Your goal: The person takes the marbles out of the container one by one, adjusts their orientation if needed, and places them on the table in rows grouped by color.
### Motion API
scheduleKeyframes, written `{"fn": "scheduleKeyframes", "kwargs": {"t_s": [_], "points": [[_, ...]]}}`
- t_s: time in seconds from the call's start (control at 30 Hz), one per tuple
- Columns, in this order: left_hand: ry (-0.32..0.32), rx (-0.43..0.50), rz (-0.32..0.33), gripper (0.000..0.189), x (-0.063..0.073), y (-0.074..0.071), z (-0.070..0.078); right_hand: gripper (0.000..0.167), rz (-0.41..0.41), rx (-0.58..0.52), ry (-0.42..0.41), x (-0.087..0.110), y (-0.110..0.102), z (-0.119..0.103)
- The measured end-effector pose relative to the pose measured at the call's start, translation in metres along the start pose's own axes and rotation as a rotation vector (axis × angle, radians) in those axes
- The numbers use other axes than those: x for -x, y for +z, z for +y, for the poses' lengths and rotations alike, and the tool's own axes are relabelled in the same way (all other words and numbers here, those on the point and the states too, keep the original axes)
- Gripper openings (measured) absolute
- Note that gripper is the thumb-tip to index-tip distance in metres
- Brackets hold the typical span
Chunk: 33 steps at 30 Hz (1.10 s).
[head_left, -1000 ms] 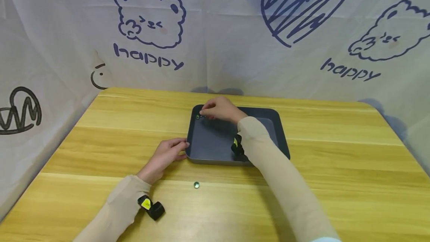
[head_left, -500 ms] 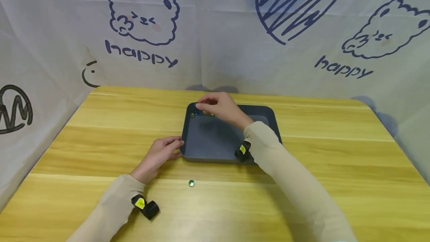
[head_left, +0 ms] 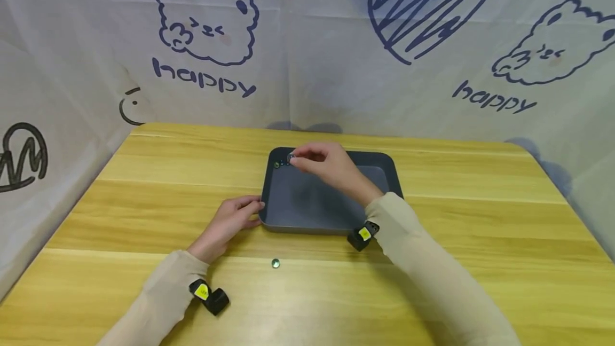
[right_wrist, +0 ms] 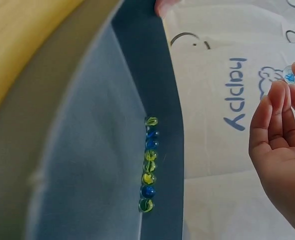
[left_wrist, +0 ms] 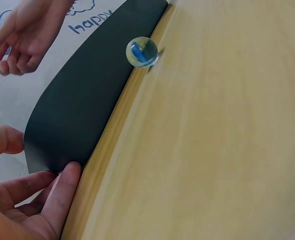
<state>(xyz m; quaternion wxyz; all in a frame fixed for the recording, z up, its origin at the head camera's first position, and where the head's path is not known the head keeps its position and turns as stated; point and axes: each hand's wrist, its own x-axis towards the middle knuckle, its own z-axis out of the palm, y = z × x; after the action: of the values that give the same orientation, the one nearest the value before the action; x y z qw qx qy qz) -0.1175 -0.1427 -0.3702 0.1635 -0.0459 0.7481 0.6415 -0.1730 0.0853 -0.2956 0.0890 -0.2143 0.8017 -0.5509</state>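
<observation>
My right hand (head_left: 331,167) pinches a clear marble (right_wrist: 289,76) with blue inside between thumb and fingertips, held above the far left part of a dark grey rectangular tray (head_left: 312,202). A row of several marbles (right_wrist: 150,166), some yellow-green and some blue, lies along one inner wall of the tray; the hand hides part of it in the head view. At the tray's near left corner, my left hand (head_left: 230,220) holds the rim and outer side with thumb and fingers. One more clear marble (left_wrist: 142,52), with blue inside, lies on the table in front of the tray.
The tray rests on a light wooden table (head_left: 168,175). Behind it hangs a white cloth (head_left: 326,79) with blue drawings. Each sleeve carries a small black wrist camera (head_left: 211,298).
The right hand has risen from the tray's far left corner and shifted slightly right with the marble. Its forearm has swung right. The left hand stays at the tray; the head view shifts slightly.
</observation>
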Motion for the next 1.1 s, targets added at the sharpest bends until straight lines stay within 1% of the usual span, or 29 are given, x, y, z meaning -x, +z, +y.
{"fn": "scheduleKeyframes", "kwargs": {"t_s": [0.23,0.37,0.5,0.6,0.7,0.87,0.97,1.1], "points": [[-0.003,0.005,0.003,0.045,-0.001,0.001,-0.001,0.025,0.013,0.008,-0.012,0.022,-0.002,0.0],[0.001,0.005,0.004,0.045,0.001,-0.001,-0.002,0.025,-0.009,0.014,-0.015,0.03,-0.002,0.002],[0.008,0.001,0.009,0.045,0.002,-0.003,-0.002,0.024,-0.036,-0.012,-0.054,0.033,0.001,0.0],[0.01,0.001,0.006,0.045,0.002,-0.003,-0.002,0.022,-0.047,-0.003,-0.097,0.036,0.004,-0.003],[0.008,0.004,0.004,0.045,0.002,-0.002,-0.002,0.021,-0.047,0.016,-0.159,0.042,0.006,-0.004],[0.006,0.007,0.005,0.045,0.0,0.0,-0.002,0.018,-0.04,0.037,-0.338,0.056,0.011,-0.002],[0.005,0.009,0.005,0.045,0.0,0.0,-0.002,0.018,-0.054,0.043,-0.434,0.063,0.013,0.0],[0.003,0.008,0.006,0.045,-0.001,0.0,-0.003,0.019,-0.076,0.04,-0.508,0.07,0.017,0.004]]}}
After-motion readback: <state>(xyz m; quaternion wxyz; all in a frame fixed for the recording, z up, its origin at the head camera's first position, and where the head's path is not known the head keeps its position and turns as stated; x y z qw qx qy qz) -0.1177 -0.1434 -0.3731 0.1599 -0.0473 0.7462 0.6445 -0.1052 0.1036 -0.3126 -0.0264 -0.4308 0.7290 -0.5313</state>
